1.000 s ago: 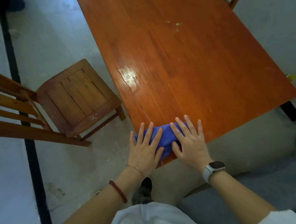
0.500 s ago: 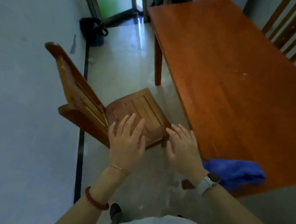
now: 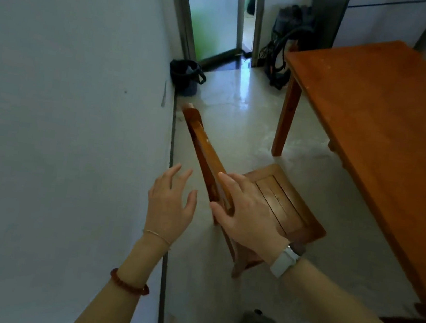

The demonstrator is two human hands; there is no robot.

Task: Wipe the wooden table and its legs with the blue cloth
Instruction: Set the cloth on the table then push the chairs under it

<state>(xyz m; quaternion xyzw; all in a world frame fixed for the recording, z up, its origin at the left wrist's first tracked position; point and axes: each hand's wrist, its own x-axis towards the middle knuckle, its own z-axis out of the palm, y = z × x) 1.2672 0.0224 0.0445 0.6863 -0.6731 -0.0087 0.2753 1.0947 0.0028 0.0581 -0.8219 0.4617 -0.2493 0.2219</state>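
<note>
The wooden table fills the right side of the head view, one of its legs standing on the pale floor. The blue cloth is almost out of view; only a dark sliver shows at the table's near corner by the right edge. A low wooden chair stands between the wall and the table. My left hand hovers left of the chair's backrest with fingers spread and holds nothing. My right hand is stretched over the backrest, fingers straight, thumb at the back of the rail.
A grey wall runs close along the left. A dark bucket sits by the wall ahead. A black bag leans near the open doorway. The floor between chair and table leg is bare tile.
Both hands left the blue cloth on the table corner and swung left to the chair. My view turned left, so the cloth slid out of frame. My right hand now reaches over the backrest.
</note>
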